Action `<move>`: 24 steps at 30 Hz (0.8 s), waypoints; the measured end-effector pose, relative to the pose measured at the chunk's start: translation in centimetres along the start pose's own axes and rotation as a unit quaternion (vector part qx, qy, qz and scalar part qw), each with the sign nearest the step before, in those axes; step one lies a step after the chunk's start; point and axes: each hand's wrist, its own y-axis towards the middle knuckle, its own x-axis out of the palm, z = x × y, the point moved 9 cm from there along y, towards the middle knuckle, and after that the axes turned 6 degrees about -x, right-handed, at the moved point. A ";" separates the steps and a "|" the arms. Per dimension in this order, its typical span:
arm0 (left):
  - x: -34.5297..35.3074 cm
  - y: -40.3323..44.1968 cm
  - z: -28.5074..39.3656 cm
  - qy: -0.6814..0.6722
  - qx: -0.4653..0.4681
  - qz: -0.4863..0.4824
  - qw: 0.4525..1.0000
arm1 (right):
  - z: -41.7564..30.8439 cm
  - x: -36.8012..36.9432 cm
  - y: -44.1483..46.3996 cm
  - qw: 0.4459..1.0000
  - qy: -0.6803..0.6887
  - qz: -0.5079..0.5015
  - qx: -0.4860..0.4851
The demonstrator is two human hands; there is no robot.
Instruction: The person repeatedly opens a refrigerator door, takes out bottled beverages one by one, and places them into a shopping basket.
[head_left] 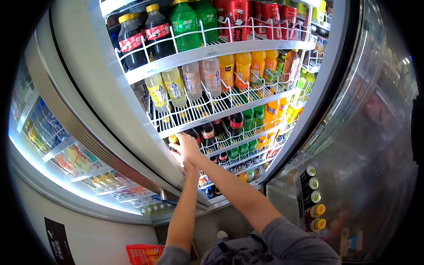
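Both my hands reach into the open drinks fridge, at the left end of a middle shelf. My right hand [188,146] is closed around the upper part of a bottle with an orange-yellow cap [172,138]. Just below it, my left hand [178,158] is close against the same bottle, its fingers mostly hidden and washed out by the light. Most of the bottle is covered by my hands. Dark cola bottles [207,134] stand right beside them on this shelf, behind a white wire rail.
Above are shelves [212,115] of soda water, orange drinks, cola bottles and red cans [238,20]. An open glass door [353,145] stands at right, with cans and yellow-capped bottles [318,224] near it. A closed fridge [84,145] is at left; a red basket [143,254] sits below.
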 end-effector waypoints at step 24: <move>1.0 -11.8 0.0 0.408 0.116 -0.143 0.894 | -3.0 -15.0 -8.6 0.995 0.001 0.066 0.072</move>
